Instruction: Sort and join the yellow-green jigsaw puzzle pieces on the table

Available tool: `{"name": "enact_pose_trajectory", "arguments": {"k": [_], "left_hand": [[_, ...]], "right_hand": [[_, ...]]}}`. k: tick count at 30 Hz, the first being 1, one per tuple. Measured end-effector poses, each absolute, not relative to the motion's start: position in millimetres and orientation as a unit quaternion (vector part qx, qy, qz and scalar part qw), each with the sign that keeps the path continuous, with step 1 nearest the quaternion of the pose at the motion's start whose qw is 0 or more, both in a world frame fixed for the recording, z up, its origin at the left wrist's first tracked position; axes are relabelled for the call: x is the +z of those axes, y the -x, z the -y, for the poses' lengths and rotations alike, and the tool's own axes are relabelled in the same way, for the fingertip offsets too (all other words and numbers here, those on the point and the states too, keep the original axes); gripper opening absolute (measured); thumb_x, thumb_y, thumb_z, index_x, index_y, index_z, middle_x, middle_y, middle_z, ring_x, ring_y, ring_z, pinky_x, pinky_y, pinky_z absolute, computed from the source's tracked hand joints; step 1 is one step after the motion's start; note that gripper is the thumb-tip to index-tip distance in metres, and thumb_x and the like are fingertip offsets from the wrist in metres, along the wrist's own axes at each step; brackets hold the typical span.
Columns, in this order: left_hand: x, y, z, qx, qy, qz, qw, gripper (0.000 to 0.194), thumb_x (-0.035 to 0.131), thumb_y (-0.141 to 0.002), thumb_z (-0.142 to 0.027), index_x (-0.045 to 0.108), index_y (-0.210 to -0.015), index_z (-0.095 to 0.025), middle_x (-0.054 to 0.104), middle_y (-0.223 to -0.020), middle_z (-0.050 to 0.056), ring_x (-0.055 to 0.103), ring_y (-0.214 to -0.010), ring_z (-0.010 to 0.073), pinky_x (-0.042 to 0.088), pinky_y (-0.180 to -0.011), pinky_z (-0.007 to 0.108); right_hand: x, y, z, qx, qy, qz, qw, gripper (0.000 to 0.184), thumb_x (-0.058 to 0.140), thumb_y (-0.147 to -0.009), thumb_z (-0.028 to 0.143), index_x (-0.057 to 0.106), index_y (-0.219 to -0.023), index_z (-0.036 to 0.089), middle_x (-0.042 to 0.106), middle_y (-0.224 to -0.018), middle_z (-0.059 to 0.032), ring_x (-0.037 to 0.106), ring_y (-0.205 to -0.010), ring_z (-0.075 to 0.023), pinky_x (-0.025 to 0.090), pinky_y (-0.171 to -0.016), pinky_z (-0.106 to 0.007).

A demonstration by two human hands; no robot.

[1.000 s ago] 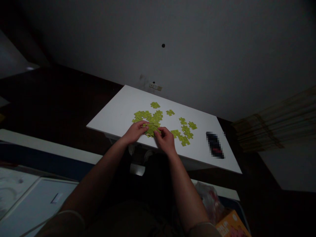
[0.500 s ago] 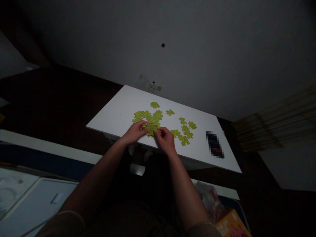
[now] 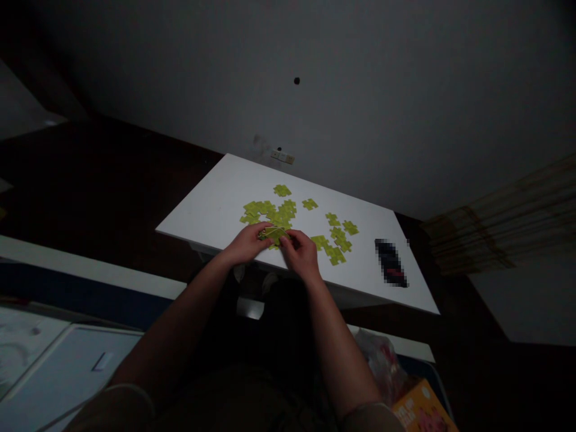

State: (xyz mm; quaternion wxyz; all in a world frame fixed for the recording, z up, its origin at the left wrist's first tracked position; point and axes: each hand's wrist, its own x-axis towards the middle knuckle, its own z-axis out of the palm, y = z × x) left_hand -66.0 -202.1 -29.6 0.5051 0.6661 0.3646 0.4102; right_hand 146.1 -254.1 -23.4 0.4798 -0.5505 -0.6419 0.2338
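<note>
Head view: left hand [image 3: 245, 243] and right hand [image 3: 302, 253], fingers closed around overlapping puzzle pieces [image 3: 276, 234] near the front edge of the white table [image 3: 202, 201]. Probably light, stiff card with bendable tabs; best pinched by straight sides.

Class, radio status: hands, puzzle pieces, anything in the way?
Left hand and right hand: both holding puzzle pieces. Other yellow-green pieces: lying on white table. Pixelated dark object: off right, not in the way.

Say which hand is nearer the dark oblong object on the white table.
Right. The right hand is left of the object, beyond lime-green jigsaw pieces; the left hand, farther left.
</note>
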Motion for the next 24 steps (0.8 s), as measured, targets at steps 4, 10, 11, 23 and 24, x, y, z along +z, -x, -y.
{"name": "enact_pose_trajectory", "arguments": {"k": [4, 10, 11, 23, 24], "left_hand": [[-30, 65, 203, 0.421, -0.661, -0.368, 0.5, 0.036, 0.082, -0.089, -0.036, 0.079, -0.122, -0.023, 0.08, -0.127, 0.012, 0.074, -0.118, 0.0303, 0.059, -0.109, 0.049], [-27, 64, 205, 0.402, -0.683, -0.352, 0.498, 0.031, 0.076, -0.094, -0.038, 0.078, -0.121, -0.023, 0.08, -0.12, 0.01, 0.075, -0.111, 0.0282, 0.06, -0.103, 0.045], [-27, 64, 204, 0.404, -0.681, -0.35, 0.502, 0.03, 0.075, -0.095, -0.038, 0.078, -0.121, -0.023, 0.08, -0.121, 0.01, 0.074, -0.113, 0.0285, 0.059, -0.105, 0.046], [-10, 96, 219, 0.487, -0.658, -0.455, 0.351, 0.042, 0.065, -0.102, -0.037, 0.07, -0.141, -0.021, 0.074, -0.144, 0.015, 0.07, -0.136, 0.0311, 0.056, -0.119, 0.051], [-5, 109, 218, 0.463, -0.689, -0.468, 0.302, 0.042, 0.063, -0.102, -0.035, 0.071, -0.141, -0.021, 0.074, -0.145, 0.015, 0.069, -0.137, 0.0319, 0.053, -0.123, 0.052]], "right_hand": [[-19, -146, 255, 0.217, 0.54, 0.661, 0.474, 0.028, 0.069, -0.102, 0.048, 0.083, -0.113, 0.026, 0.084, -0.111, -0.0093, 0.076, -0.098, -0.0266, 0.061, -0.088, -0.041], [-19, -145, 254, 0.209, 0.529, 0.67, 0.477, 0.026, 0.072, -0.1, 0.046, 0.081, -0.113, 0.025, 0.082, -0.108, -0.0086, 0.074, -0.09, -0.0239, 0.06, -0.084, -0.039], [-19, -145, 254, 0.211, 0.53, 0.669, 0.477, 0.027, 0.073, -0.099, 0.046, 0.081, -0.113, 0.025, 0.081, -0.107, -0.0084, 0.073, -0.089, -0.0236, 0.06, -0.084, -0.039], [-15, -145, 256, 0.223, 0.546, 0.656, 0.472, 0.024, 0.07, -0.097, 0.046, 0.077, -0.107, 0.025, 0.08, -0.101, -0.0067, 0.073, -0.089, -0.0237, 0.059, -0.086, -0.039], [-15, -145, 256, 0.224, 0.545, 0.656, 0.472, 0.024, 0.07, -0.097, 0.046, 0.077, -0.107, 0.025, 0.079, -0.1, -0.0064, 0.073, -0.089, -0.0235, 0.059, -0.086, -0.039]]}}
